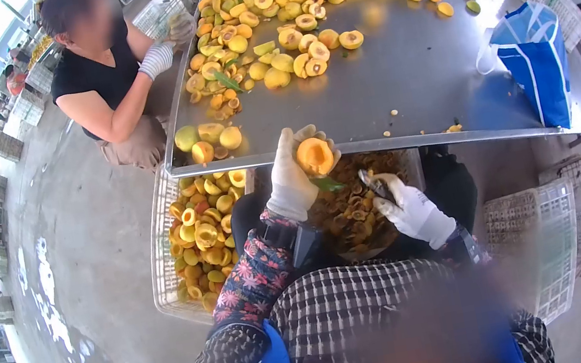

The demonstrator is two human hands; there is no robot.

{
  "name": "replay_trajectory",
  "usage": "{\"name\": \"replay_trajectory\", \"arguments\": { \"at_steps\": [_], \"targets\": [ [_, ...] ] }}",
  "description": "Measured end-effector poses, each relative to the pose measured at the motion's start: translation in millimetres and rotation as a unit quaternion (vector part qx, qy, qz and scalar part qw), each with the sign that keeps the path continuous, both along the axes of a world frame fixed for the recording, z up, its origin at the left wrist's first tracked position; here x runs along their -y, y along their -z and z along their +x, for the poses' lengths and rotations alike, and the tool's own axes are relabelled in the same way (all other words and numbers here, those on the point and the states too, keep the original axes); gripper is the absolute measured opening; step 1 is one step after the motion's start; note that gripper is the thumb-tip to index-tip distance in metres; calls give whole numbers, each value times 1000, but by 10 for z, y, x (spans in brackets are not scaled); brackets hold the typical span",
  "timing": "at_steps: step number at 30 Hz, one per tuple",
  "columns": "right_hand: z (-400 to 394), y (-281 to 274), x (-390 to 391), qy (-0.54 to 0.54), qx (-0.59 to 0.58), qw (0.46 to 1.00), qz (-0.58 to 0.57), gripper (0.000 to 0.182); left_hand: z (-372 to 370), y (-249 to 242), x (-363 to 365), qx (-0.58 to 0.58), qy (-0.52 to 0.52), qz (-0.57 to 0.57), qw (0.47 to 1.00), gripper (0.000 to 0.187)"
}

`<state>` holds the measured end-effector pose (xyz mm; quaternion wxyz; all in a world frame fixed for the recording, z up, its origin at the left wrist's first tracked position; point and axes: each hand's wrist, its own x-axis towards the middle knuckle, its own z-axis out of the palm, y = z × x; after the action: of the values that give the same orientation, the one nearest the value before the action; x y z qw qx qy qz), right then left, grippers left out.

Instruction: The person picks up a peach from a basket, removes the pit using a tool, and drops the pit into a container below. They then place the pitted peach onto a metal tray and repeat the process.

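Note:
My left hand (292,183), in a white glove, is closed around a halved yellow peach (315,156) just off the table's front edge. The cut orange face with its hollow is turned up. My right hand (416,215), also gloved, grips a small metal hand tool (375,186) whose exact kind I cannot make out. Its tip points up and left, apart from the peach. Below both hands is a container of brownish pits and scraps (349,211), with a green leaf (327,184) above it near my left hand.
Many halved peaches (262,0) are heaped on the metal table (412,74), where a blue bag (535,68) stands at right. A crate of peach halves (206,231) sits left below the edge. Another person (108,73) works at left. Stacked crates (538,239) stand at right.

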<state>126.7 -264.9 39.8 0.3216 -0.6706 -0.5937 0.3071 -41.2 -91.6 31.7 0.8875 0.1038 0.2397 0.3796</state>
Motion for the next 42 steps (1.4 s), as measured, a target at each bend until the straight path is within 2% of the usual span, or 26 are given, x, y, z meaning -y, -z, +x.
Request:
{"name": "replay_trajectory", "arguments": {
  "at_steps": [3, 5, 6, 7, 9, 11, 12, 13, 15, 16, 17, 19, 20, 21, 22, 23, 24, 25, 27, 29, 31, 35, 38, 39, 41, 42],
  "targets": [
    [-253, -318, -212, 26, -18, 999, 23, 54, -59, 84, 28, 1, -7, -7, 1000, 30],
    [-401, -171, -445, 34, -82, 986, 140, 60, 21, 175, 29, -11, -8, 12, 1000, 30],
    [-460, -227, -529, 34, -97, 988, 117, 55, 14, 79, 81, -22, 5, 39, 999, 35],
    [-499, -172, -618, 34, -26, 985, 169, 45, 17, 103, 91, -10, 2, 37, 999, 35],
    [-487, -5, -712, 40, 9, 979, 198, 34, 26, 93, 92, 15, -8, 35, 999, 36],
    [-425, -25, -639, 39, -8, 984, 172, 27, -78, 58, 133, -38, -39, 75, 996, 31],
    [-354, -88, -559, 25, -48, 996, 69, 26, -197, 48, 97, -65, -70, 105, 990, 30],
    [-280, -127, -490, 20, 10, 998, 63, 26, -344, 37, 44, -92, -100, 135, 982, 29],
    [-133, -42, -351, 39, 37, 998, 34, 28, -841, 63, -110, -296, -136, 304, 895, 34],
    [-60, -3, -284, 33, 45, 998, 23, 28, -1119, 69, -240, -418, -108, 418, 800, 38],
    [2, 28, -234, 30, 52, 998, 14, 28, -1380, 73, -383, -523, -74, 517, 673, 42],
    [70, 57, -198, 44, 26, 999, -4, 29, -1809, 118, -539, -703, 10, 549, 451, 50],
    [105, 54, -211, 49, 3, 999, -19, 29, -1833, 71, -636, -699, 1, 554, 452, 55],
    [117, -16, -245, 56, -22, 998, -33, 29, -1680, -147, -655, -694, -17, 573, 436, 53],
    [124, -163, -282, 66, -85, 993, -45, 28, -1539, -226, -819, -653, -13, 610, 449, 52],
    [136, -149, -336, 66, -89, 994, -12, 28, -1370, -308, -1005, -610, -9, 644, 461, 52],
    [164, -123, -385, 68, -91, 993, 21, 29, -1074, -495, -1085, -580, 5, 641, 503, 51],
    [193, -99, -434, 72, -92, 992, 55, 29, -832, -459, -1278, -581, 24, 637, 506, 51],
    [212, 15, -481, 98, -133, 983, 83, 32, -245, -407, -1618, -583, 29, 696, 419, 55],
    [282, 115, -466, 112, -161, 980, 45, 31, 428, -429, -1832, -567, 77, 719, 394, 57],
    [330, 203, -434, 152, -261, 953, 28, 26, 1090, -408, -2050, -537, 126, 739, 387, 57],
    [455, 201, -390, 172, -357, 918, 28, 26, 2234, -68, -2476, -596, 139, 736, 289, 59],
    [544, 108, -355, 160, -409, 898, -10, 25, 2651, 17, -2514, -650, 168, 698, 249, 59],
    [556, 89, -349, 154, -406, 901, -2, 26, 2723, 70, -2536, -662, 228, 673, 237, 58],
    [590, -28, -356, 167, -440, 882, -18, 27, 2702, 205, -2680, -612, 339, 662, 269, 57],
    [615, 15, -366, 162, -464, 871, -9, 28, 2638, 164, -2683, -598, 349, 670, 268, 56]
  ]
}}
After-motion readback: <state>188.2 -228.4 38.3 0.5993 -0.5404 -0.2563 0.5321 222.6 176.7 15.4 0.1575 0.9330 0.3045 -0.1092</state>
